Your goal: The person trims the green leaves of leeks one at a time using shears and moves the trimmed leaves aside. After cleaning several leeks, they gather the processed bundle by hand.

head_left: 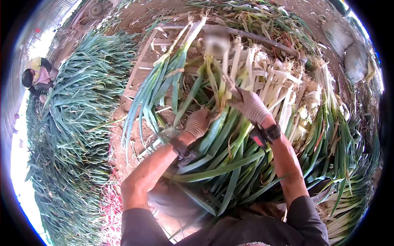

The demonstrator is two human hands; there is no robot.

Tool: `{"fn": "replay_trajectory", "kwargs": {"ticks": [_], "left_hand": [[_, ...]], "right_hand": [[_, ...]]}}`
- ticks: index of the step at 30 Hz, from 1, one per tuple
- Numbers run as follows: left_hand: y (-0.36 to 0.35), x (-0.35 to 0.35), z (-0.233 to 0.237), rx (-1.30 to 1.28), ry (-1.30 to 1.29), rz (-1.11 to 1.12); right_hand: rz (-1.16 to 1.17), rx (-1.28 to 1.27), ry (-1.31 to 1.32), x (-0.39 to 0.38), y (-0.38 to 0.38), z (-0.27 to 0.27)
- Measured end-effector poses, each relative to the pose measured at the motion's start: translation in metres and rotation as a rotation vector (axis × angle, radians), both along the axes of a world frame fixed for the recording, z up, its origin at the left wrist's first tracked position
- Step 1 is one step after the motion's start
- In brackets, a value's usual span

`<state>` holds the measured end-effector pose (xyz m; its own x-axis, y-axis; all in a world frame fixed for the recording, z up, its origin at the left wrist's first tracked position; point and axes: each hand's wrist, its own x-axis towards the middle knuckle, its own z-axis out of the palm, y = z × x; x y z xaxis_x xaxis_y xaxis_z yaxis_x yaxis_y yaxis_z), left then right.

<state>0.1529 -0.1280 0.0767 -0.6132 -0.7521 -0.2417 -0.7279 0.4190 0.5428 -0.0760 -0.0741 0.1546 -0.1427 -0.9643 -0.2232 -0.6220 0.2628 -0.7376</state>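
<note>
My left hand (198, 123), in a striped work glove, is closed at the green part of a long green onion (221, 107), among its leaves. My right hand (251, 107), gloved likewise, is closed against the pale stalk of the same onion, higher up; its fingertips are partly hidden. The stalk points away from me, root end far, with green leaves (213, 137) running back between my forearms. Right of my right hand lies a thick row of green onions (271, 76) with pale stalks and roots at the far end.
A bunch of green onions (164, 80) rests across a wooden frame (141, 59). A large green onion heap (82, 123) fills the left side, with another person (40, 76) beside it. Leaf scraps (266, 26) lie beyond; sacks (355, 61) stand far right. A blurred round patch covers some stalks.
</note>
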Motion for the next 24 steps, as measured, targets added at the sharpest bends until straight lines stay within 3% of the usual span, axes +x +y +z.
{"fn": "replay_trajectory", "kwargs": {"ticks": [3,4,5,6,7,8,9,12,13,14,16,18,19,20,23,24], "left_hand": [[-0.010,0.000,0.055,0.231,-0.125,-0.095],[-0.032,0.006,0.050,0.185,-0.163,-0.215],[-0.054,0.003,0.064,0.132,-0.316,-0.188],[-0.080,0.010,0.061,0.132,-0.220,0.047],[-0.107,0.022,0.038,-0.009,0.088,0.319],[-0.134,0.024,0.032,-0.330,0.042,0.289],[-0.165,0.023,0.025,-0.349,-0.286,0.320],[-0.196,0.022,0.005,-0.524,-0.410,0.412],[-0.210,0.022,0.003,-0.327,-0.426,0.463],[-0.211,0.024,-0.006,-0.287,-0.433,0.464],[-0.190,0.006,0.011,-0.368,-0.618,0.276],[-0.186,-0.001,-0.031,-0.837,-0.454,0.233],[-0.192,-0.007,-0.038,-0.677,-0.374,0.345],[-0.198,-0.011,-0.044,-0.719,-0.486,0.437],[-0.221,-0.002,-0.049,-0.843,-0.512,0.289],[-0.226,-0.004,-0.036,-0.680,-0.433,0.301]], "right_hand": [[0.017,-0.061,-0.005,0.016,0.010,0.005],[0.009,-0.068,-0.034,0.017,0.012,0.002],[0.000,-0.076,-0.065,0.021,0.013,0.000],[0.027,0.007,-0.136,0.031,0.017,0.016],[0.033,0.058,-0.098,0.038,0.018,0.021],[0.039,0.105,-0.053,0.042,0.018,0.023],[0.012,0.057,-0.149,0.044,0.022,0.021],[0.015,0.091,-0.159,0.046,0.030,0.017],[0.016,0.133,-0.166,0.045,0.033,0.020],[0.007,0.116,-0.163,0.043,0.034,0.018],[0.005,0.088,-0.163,0.042,0.036,0.014],[0.044,0.087,-0.142,0.044,0.029,0.012],[0.062,0.096,-0.133,0.047,0.028,0.010],[0.078,0.104,-0.121,0.048,0.028,0.010],[0.029,0.090,-0.104,0.045,0.029,0.008],[0.003,0.063,-0.108,0.043,0.030,0.006]]}}
